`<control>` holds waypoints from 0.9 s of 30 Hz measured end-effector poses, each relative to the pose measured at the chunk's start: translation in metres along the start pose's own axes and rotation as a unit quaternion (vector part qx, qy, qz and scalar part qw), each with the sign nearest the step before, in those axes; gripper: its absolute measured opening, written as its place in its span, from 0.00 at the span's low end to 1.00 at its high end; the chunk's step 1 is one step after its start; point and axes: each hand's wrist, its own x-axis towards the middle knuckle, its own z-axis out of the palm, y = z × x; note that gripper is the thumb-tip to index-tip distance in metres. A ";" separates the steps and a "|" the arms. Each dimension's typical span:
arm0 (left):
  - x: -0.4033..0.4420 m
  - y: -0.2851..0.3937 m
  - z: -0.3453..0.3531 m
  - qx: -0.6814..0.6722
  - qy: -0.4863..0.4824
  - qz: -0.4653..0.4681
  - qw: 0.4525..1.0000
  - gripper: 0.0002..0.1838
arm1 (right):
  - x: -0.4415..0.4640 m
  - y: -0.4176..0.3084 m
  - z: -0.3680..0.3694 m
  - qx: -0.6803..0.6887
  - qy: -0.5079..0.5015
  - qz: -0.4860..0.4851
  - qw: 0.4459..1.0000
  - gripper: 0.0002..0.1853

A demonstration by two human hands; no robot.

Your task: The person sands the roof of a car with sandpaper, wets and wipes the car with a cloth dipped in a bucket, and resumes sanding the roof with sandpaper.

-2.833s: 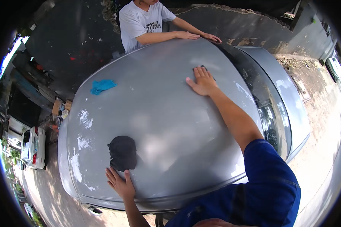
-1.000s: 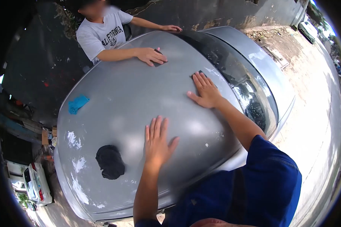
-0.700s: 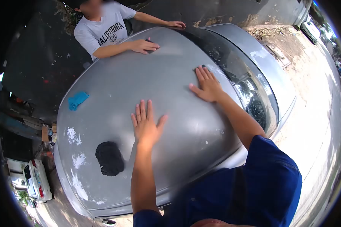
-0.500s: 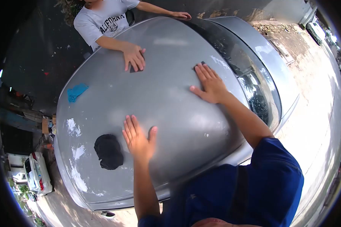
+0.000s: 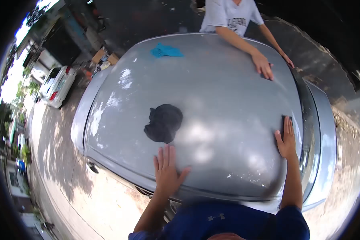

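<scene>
A grey car roof (image 5: 224, 92) lies in front of me. My left hand (image 5: 168, 170) rests open and flat on its near edge, holding nothing. The fingertips are just below a crumpled black cloth (image 5: 164, 122). At the right end of the roof, close to the window glass, my right hand (image 5: 286, 140) presses flat with fingers together on a dark piece of sandpaper (image 5: 284, 118), which is mostly covered by the fingers. Across the roof, a co-worker's hand (image 5: 261, 65) presses on another small dark piece.
The co-worker in a white T-shirt (image 5: 232, 18) leans at the far side. A crumpled blue cloth (image 5: 166, 51) lies on the far left of the roof. Beyond stand a white car (image 5: 59, 86) and cardboard boxes (image 5: 99, 56). A side mirror (image 5: 92, 167) sticks out at near left.
My view has turned toward the left. My right hand has slid with the sandpaper closer to the window edge. My left hand has drawn back toward the roof's near edge.
</scene>
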 end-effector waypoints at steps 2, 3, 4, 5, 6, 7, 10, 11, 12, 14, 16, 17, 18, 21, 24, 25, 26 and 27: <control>-0.008 -0.035 -0.009 0.013 0.021 -0.085 0.996 0.58 | -0.019 -0.013 0.011 -0.038 0.013 -0.051 0.998 0.40; -0.009 -0.053 -0.012 0.012 0.033 -0.133 0.991 0.58 | -0.027 -0.007 0.020 -0.015 0.020 -0.083 0.996 0.40; -0.001 -0.068 -0.014 0.006 0.046 -0.166 0.985 0.58 | -0.033 -0.006 0.025 -0.024 0.013 -0.129 0.991 0.41; 0.006 -0.077 -0.015 0.010 0.056 -0.186 0.981 0.58 | -0.031 -0.029 0.022 -0.024 -0.012 -0.171 0.985 0.41; 0.012 -0.084 -0.014 0.011 0.054 -0.190 0.980 0.58 | -0.036 -0.048 0.017 -0.031 -0.037 -0.194 0.980 0.42; 0.020 -0.090 -0.014 0.013 0.061 -0.204 0.977 0.58 | -0.025 -0.062 0.019 -0.040 -0.055 -0.220 0.973 0.42; 0.045 -0.099 -0.016 0.004 0.073 -0.211 0.975 0.57 | 0.055 -0.065 0.031 -0.076 -0.059 -0.204 0.974 0.42; 0.051 -0.112 -0.019 -0.005 0.075 -0.208 0.975 0.57 | 0.089 -0.049 0.051 -0.085 -0.035 -0.154 0.984 0.42; 0.055 -0.124 -0.021 -0.012 0.080 -0.207 0.975 0.57 | 0.100 -0.051 0.062 -0.101 -0.036 -0.129 0.986 0.42; 0.057 -0.157 -0.018 -0.014 0.100 -0.252 0.963 0.55 | 0.123 -0.063 0.081 -0.128 -0.032 -0.084 0.988 0.41; 0.062 -0.195 -0.020 -0.014 0.126 -0.302 0.945 0.55 | 0.069 -0.124 0.079 -0.130 -0.044 -0.186 0.973 0.42; 0.054 -0.217 -0.021 -0.014 0.133 -0.335 0.933 0.55 | 0.040 -0.150 0.068 -0.132 -0.062 -0.225 0.963 0.42; 0.051 -0.235 -0.023 -0.011 0.147 -0.366 0.919 0.55 | 0.031 -0.164 0.063 -0.129 -0.073 -0.264 0.953 0.42; 0.040 -0.269 -0.013 -0.026 0.173 -0.388 0.905 0.57 | 0.075 -0.066 0.055 -0.130 -0.009 -0.119 0.984 0.42; 0.048 -0.258 -0.010 -0.005 0.180 -0.411 0.894 0.59 | 0.128 0.057 0.058 -0.153 0.003 0.057 0.987 0.45; 0.052 -0.252 -0.012 0.002 0.176 -0.426 0.888 0.60 | 0.133 0.055 0.065 -0.174 -0.003 0.054 0.983 0.46; 0.057 -0.246 -0.015 0.009 0.170 -0.439 0.882 0.60 | 0.138 0.052 0.076 -0.195 -0.011 0.052 0.979 0.46; 0.060 -0.240 -0.018 0.019 0.162 -0.451 0.877 0.60 | 0.118 -0.019 0.085 -0.154 0.006 0.008 0.988 0.46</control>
